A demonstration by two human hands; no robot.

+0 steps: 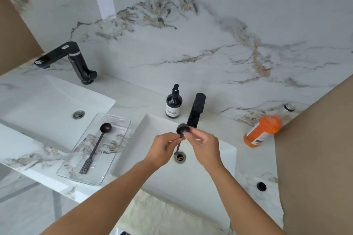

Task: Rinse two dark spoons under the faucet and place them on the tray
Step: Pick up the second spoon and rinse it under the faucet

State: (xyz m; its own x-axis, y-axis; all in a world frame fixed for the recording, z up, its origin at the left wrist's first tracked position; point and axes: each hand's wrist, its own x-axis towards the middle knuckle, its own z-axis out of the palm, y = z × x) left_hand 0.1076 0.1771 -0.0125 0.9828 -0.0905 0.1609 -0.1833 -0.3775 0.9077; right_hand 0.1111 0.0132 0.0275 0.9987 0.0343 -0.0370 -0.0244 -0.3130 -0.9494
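Observation:
One dark spoon (96,145) lies on the clear glass tray (118,160) between the two sinks, bowl toward the wall. Over the right sink (215,170) I hold the second dark spoon (183,129) under the black faucet (196,110), bowl up, handle hanging down toward the drain (180,157). My left hand (165,148) grips its handle. My right hand (204,142) has its fingertips on the bowl. Water blurs white at the bowl.
A dark soap pump bottle (173,104) stands behind the right sink. An orange bottle (262,130) lies at the right, a clear bottle (287,108) behind it. A second sink (44,105) and black faucet (73,59) sit at the left.

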